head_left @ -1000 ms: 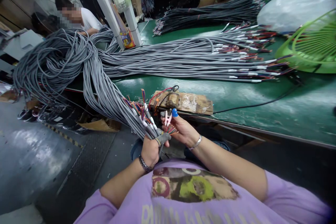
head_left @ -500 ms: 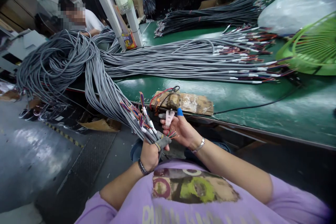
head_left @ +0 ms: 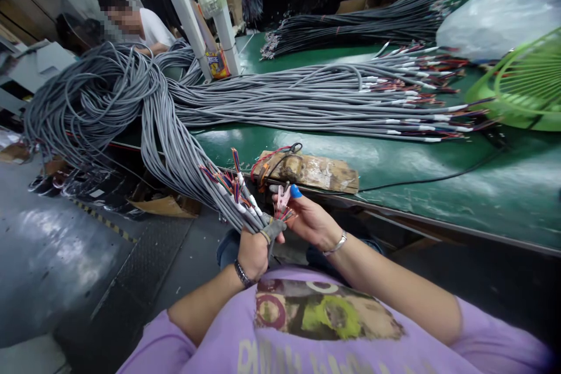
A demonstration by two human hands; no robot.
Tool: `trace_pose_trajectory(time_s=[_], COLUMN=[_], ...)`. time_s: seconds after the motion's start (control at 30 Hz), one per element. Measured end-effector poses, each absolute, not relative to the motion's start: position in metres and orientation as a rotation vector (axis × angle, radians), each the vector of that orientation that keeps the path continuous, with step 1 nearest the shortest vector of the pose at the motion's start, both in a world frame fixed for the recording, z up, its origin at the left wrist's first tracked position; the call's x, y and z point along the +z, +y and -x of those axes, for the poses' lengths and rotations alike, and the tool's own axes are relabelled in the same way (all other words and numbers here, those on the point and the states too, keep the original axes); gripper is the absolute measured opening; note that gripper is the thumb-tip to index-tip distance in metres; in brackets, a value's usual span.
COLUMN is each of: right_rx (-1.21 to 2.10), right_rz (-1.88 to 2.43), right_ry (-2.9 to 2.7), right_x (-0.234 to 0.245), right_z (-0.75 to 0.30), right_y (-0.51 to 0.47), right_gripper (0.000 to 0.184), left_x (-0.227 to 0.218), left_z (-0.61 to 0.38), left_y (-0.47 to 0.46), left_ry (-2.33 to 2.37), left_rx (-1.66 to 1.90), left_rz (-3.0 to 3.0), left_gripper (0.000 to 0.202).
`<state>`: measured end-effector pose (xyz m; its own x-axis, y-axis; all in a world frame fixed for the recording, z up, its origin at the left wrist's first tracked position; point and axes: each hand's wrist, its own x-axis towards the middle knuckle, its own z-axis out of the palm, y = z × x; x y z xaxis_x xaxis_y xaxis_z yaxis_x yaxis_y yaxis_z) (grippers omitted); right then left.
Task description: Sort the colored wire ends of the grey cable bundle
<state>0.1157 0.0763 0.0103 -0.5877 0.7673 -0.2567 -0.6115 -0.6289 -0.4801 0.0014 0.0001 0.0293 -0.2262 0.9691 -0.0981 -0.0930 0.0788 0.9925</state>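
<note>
My left hand [head_left: 258, 250], a grey cover on its thumb, is closed round a bunch of grey cables [head_left: 175, 146]. Their stripped ends show white wraps and coloured wires [head_left: 236, 187] standing up beyond the fist. My right hand [head_left: 313, 223], with a blue cover on the thumb [head_left: 295, 191], pinches a small pale pink clip [head_left: 283, 196]. Just under the clip, thin bare-tipped wires [head_left: 286, 214] fan out beside the left thumb. Whether the clip touches these wires I cannot tell. Close beyond my hands lies a worn wooden block [head_left: 324, 172] with red and black leads on it.
Long grey cables [head_left: 284, 99] lie along the green table [head_left: 438, 187], with a large coil [head_left: 96, 87] at left. Behind are black cables [head_left: 350, 26], a plastic bag [head_left: 504, 17] and a green basket [head_left: 526, 82]. A white post [head_left: 223, 29] stands near a co-worker [head_left: 153, 26].
My right hand has brought the pink clip slightly lower, nearer the fanned wires, and the thumb now bends over it. My left hand still grips the cables. The view has shifted slightly.
</note>
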Motion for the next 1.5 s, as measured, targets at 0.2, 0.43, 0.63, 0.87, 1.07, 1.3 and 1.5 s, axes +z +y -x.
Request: trace_pose_trajectory(time_s=[0.2, 0.43, 0.63, 0.87, 1.07, 1.3, 1.5], right_rx=[2.194, 2.224, 2.257, 2.19, 2.177, 2.28, 2.337], right_rz=[0.568, 0.551, 0.572, 0.628, 0.587, 0.497, 0.404], right_ry=[-0.501, -0.415, -0.408, -0.488, -0.541, -0.591, -0.549], right_x=[0.008, 0.007, 0.005, 0.004, 0.0, -0.002, -0.004], right_z=[-0.116, -0.114, -0.117, -0.119, -0.114, -0.112, -0.11], right_y=[0.077, 0.075, 0.076, 0.077, 0.074, 0.079, 0.083], right_gripper=[0.025, 0.034, 0.039, 0.027, 0.04, 0.049, 0.047], left_x=[0.028, 0.024, 0.023, 0.018, 0.019, 0.02, 0.02], left_z=[-0.002, 0.001, 0.005, 0.003, -0.004, -0.005, -0.006], left_y=[0.003, -0.001, -0.011, -0.009, -0.003, 0.0, 0.0], left_ry=[1.355, 1.361, 1.334, 1.31, 1.333, 1.337, 1.352], left_rx=[1.345, 1.336, 1.341, 1.418, 1.434, 1.428, 1.437], left_rz=[-0.922, -0.993, -0.999, -0.966, -0.991, -1.006, -0.979], left_gripper=[0.037, 0.037, 0.033, 0.031, 0.034, 0.034, 0.034])
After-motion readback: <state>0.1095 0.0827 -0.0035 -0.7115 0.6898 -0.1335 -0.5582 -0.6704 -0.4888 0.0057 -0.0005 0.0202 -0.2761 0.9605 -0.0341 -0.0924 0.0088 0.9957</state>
